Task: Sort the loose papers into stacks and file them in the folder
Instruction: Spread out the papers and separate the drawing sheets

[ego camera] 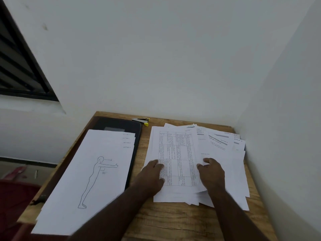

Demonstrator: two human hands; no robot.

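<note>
Both hands resting on loose papers [194, 162] spread right on worktop [173, 221]: left hand [152, 173] flat, right hand [212, 173] fingers relaxed. Sorted stack [90, 180] lying on dark folder [121, 126], left.

We can read only one mark for sure — "90°" beside the outlined standing figure on the top sheet of the left stack [90, 173]. The table sheet [177, 159] and the fanned pages carry print too small to read.
</note>
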